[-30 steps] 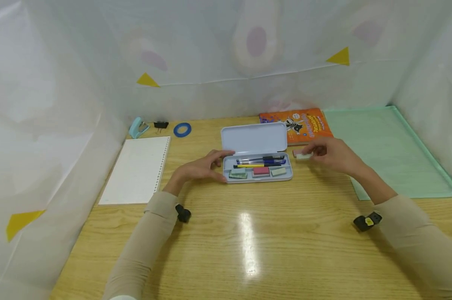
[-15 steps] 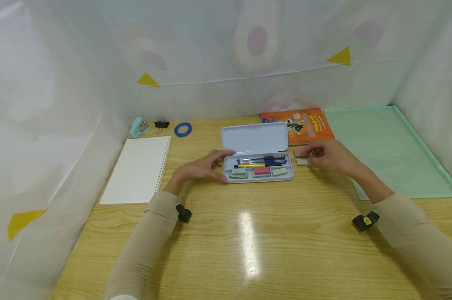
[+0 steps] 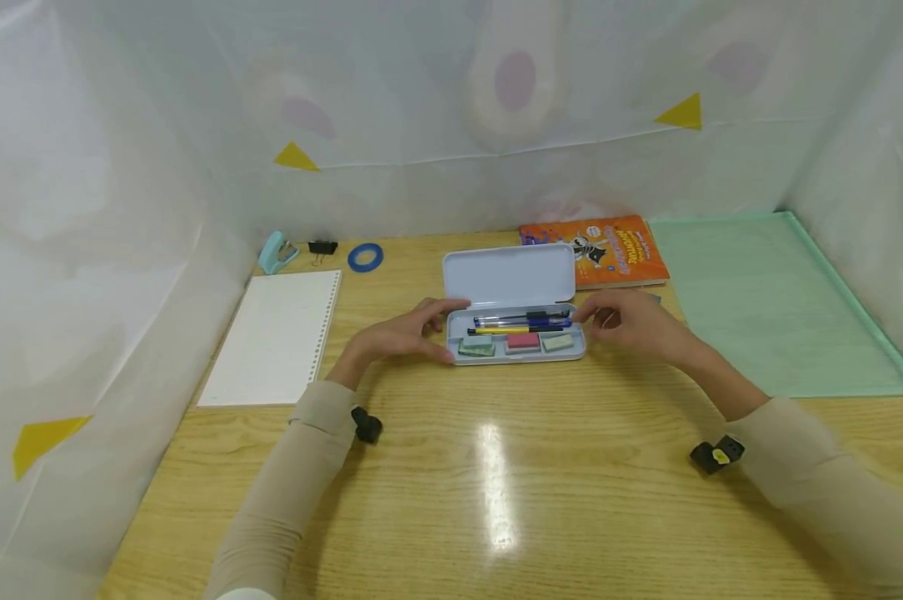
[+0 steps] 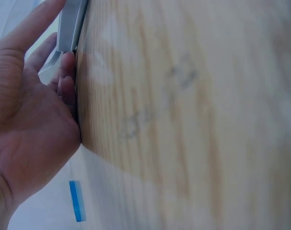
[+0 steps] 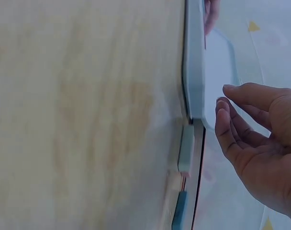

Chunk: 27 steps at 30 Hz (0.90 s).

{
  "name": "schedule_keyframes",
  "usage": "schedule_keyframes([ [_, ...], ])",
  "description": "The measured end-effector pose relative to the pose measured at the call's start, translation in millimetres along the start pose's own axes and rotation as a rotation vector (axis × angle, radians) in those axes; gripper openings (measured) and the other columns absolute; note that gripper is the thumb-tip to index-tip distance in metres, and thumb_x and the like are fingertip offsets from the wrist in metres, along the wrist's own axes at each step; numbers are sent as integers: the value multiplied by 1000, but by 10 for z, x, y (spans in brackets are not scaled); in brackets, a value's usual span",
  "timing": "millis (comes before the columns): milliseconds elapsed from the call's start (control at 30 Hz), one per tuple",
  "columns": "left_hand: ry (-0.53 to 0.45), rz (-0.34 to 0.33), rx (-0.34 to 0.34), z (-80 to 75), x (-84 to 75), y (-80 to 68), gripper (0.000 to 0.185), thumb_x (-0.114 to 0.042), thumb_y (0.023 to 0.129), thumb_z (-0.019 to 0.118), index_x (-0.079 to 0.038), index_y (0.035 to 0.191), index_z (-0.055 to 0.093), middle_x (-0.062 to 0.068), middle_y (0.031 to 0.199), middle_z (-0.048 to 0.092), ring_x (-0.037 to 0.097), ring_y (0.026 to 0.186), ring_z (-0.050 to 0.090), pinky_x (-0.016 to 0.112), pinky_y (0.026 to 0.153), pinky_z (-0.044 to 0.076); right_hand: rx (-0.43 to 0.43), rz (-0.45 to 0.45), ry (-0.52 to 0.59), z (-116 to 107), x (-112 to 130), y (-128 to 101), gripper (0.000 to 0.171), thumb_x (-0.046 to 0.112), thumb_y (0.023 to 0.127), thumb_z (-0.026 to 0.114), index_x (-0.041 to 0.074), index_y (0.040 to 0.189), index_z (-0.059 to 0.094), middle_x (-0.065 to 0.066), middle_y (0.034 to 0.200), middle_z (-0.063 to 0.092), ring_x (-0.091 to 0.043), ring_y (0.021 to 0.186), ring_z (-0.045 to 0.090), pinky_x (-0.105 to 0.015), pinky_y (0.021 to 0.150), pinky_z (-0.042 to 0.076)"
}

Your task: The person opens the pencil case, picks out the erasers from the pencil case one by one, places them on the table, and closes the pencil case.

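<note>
An open white pencil case lies on the table, its lid tipped back. It holds several pens, a pink eraser, stacked green erasers and a pale green eraser. My left hand holds the case's left end, thumb at the front corner and index finger at the back. Beside the right end is my right hand, fingers bent and thumb near the fingertips, with nothing visible between them. In the right wrist view, a pale green block and a blue block lie on the table past the case.
An orange book lies behind the case, with a green mesh pouch to its right. At left are a notebook, a light blue stapler, a black binder clip and a blue ring. White sheeting walls the table.
My right hand has let go of the pale eraser at the right and moved left to the case's right end. The left hand and the case stay in place.
</note>
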State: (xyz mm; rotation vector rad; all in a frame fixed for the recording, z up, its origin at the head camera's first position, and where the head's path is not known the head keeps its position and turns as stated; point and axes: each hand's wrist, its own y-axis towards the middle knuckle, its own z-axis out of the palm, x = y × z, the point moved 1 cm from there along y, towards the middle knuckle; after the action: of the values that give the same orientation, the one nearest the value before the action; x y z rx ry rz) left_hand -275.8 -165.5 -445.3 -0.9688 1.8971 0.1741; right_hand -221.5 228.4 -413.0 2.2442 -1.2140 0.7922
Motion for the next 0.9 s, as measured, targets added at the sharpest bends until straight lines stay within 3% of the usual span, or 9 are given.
schedule_keyframes([
  [200,11,4,-2,5,-6,4,90,-36,88,85,-45,160,32,4,146,35,26,129,40,47,108,35,57,4,-21,154,51,37,24,-2,92,75,10,113,77,-4,104,74,-16,82,62,-27,72,52],
  [467,16,-2,-7,-5,-12,-4,89,-36,88,85,-44,160,33,4,142,37,25,126,39,45,106,35,112,36,-67,181,157,46,22,1,93,75,10,112,79,-1,93,63,-16,81,56,-28,71,50],
  [633,11,4,-6,-11,-17,-17,90,-35,88,85,-43,160,33,4,145,36,26,130,40,47,109,35,125,11,-89,189,188,41,21,0,92,75,10,110,80,0,90,58,-15,84,56,-28,73,51],
  [900,15,7,-7,-1,-1,-11,90,-35,88,85,-42,161,32,5,146,36,26,129,40,48,109,34,124,17,-124,201,197,52,21,-1,92,74,5,112,79,-2,93,68,-16,80,51,-26,67,46],
])
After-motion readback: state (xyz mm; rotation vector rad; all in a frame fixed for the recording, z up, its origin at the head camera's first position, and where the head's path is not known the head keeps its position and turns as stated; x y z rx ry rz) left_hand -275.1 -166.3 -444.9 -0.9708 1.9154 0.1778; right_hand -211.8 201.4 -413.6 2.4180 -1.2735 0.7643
